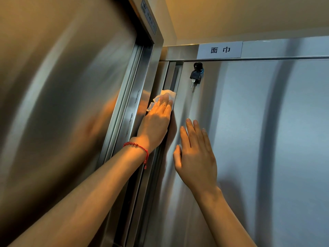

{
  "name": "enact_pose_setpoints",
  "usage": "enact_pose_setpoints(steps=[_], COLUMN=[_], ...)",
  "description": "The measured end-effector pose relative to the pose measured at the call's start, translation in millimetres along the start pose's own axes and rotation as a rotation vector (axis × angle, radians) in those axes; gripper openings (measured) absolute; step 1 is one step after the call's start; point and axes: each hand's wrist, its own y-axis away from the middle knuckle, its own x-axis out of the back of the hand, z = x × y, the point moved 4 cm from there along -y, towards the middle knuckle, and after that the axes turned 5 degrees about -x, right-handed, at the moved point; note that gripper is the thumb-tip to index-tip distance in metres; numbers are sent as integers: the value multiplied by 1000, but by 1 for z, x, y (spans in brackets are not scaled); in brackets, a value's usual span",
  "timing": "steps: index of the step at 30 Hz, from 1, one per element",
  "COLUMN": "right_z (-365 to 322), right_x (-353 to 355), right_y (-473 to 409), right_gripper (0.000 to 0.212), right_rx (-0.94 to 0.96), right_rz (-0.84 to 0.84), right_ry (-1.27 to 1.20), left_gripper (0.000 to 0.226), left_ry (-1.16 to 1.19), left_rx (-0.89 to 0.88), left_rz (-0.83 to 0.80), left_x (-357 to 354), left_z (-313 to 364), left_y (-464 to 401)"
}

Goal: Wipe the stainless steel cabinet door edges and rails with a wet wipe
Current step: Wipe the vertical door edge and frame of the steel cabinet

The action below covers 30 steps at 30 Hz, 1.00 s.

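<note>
Stainless cabinet door (249,139): our left hand (156,120) presses the wet wipe (168,94) flat-fingered against its edge; our right hand (194,154) rests spread, holding nothing.

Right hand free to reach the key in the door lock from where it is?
Probably yes. The right hand lies flat and open on the cabinet door, holding nothing. The key hangs above it with only bare door face between. The left hand, pressing the wet wipe, stays off to the side.

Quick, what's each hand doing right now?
Left hand: open, straight fingers pressing the wet wipe against the cabinet door edge.
Right hand: open, flat on the cabinet door, holding nothing.
</note>
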Motion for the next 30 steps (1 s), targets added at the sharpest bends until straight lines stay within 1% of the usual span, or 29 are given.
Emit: enact_pose_setpoints(steps=[4,8,10,16,17,20,23,25,26,28,30], right_z=[0,0,0,0,0,0,0,0,0,0,0], right_x=[-1,-2,-1,-2,-2,-2,-1,-1,-2,-2,-2], right_y=[0,0,0,0,1,1,1,1,1,1,1], right_gripper=[46,47,46,47,47,47,47,46,46,47,47], right_rx=[-2,-4,-6,-5,-4,-5,-5,-4,-3,-1,1], right_rz=[-6,-22,-26,-37,-39,-39,-34,-34,-33,-28,-24], right_ry=[-7,-10,-9,5,8,7,2,6,10,20,25], left_gripper=[49,47,50,53,51,37,44,37,38,48,52], left_ry=[31,56,59,70,64,36,18,35,49,64,77], left_rx=[-13,-71,-90,-66,-65,-78,-77,-65,-56,-43,-45], left_rz=[42,159,202,187,183,167,169,179,188,198,199], left_x=[-3,1,3,2,2,-1,-1,-2,-1,-1,-1], left_z=[1,9,12,16,16,17,17,16,15,13,13], left_y=[10,21,27,43,45,53,57,56,53,49,48])
